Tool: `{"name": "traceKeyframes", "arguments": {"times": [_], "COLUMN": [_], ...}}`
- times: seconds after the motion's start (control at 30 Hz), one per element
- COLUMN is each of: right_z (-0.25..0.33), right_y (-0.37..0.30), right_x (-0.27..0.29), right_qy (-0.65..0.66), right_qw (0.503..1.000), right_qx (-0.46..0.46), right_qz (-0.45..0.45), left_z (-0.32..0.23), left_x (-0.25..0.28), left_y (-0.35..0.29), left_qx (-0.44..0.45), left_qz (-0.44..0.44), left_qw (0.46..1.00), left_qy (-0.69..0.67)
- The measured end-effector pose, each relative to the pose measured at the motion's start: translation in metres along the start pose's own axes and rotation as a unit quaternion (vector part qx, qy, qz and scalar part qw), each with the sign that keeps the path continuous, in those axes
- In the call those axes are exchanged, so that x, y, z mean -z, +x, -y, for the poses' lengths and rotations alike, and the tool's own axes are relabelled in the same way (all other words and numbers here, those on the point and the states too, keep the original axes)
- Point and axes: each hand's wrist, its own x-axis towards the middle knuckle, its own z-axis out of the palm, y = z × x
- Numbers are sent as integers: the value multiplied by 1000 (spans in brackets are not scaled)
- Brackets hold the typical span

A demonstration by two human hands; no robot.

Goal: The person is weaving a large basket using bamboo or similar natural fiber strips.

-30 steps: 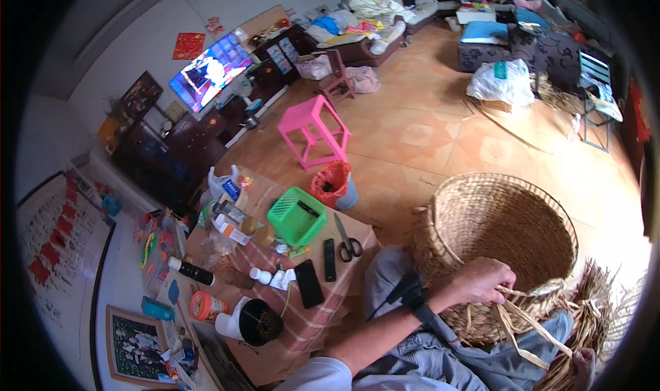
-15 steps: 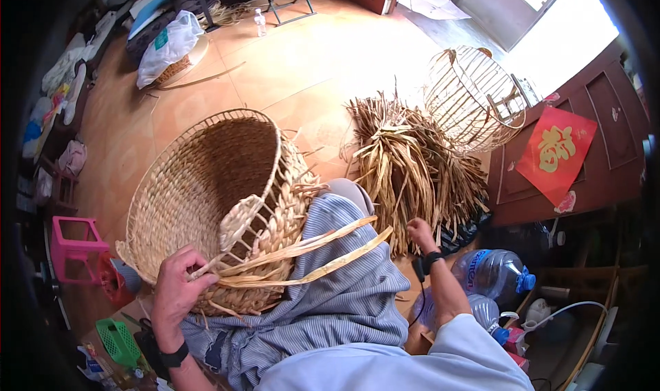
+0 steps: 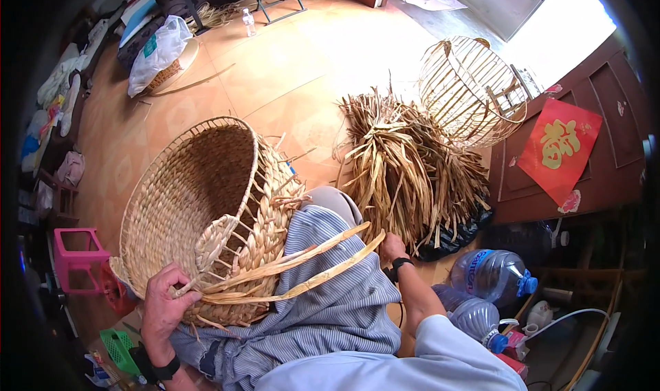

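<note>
A large woven straw basket [image 3: 161, 219] lies tilted on its side against my left leg, its mouth facing up and away. My left hand [image 3: 167, 296] is closed at the near rim, pinching the base of the dried leaf strands [image 3: 309, 275]. These long strands run right across my striped apron [image 3: 344, 315]. A braided handle-like loop [image 3: 214, 240] stands at the rim, above my left hand. Close to the strands' free ends is my right hand [image 3: 393, 246], with its fingers curled; whatever they hold is too small to make out. Just beyond it is a heap of dried leaves [image 3: 392, 164].
An open frame basket [image 3: 471, 92] stands behind the leaf heap, beside a brown door [image 3: 584, 157]. Large plastic bottles [image 3: 485, 277] lie at my right. A pink stool [image 3: 79, 257] and green plastic basket [image 3: 118, 350] are at left. A bagged basket [image 3: 161, 57] sits farther off.
My right hand has come left and slightly nearer, to the strands' free ends. My left hand keeps its grip at the rim. The basket sits a little farther left in view.
</note>
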Motion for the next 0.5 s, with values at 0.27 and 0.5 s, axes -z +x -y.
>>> {"name": "traceKeyframes", "arguments": {"times": [0.27,0.5], "right_z": [-45,-28], "right_y": [5,-38], "right_x": [-15,12], "right_qy": [-78,135], "right_qw": [989,984], "right_qx": [-3,61], "right_qz": [127,-102], "left_z": [0,-3], "left_x": [-4,-2], "left_y": [3,2], "left_qx": [-8,0], "left_qz": [-2,-1], "left_qw": [1000,1000], "left_qy": [12,23]}}
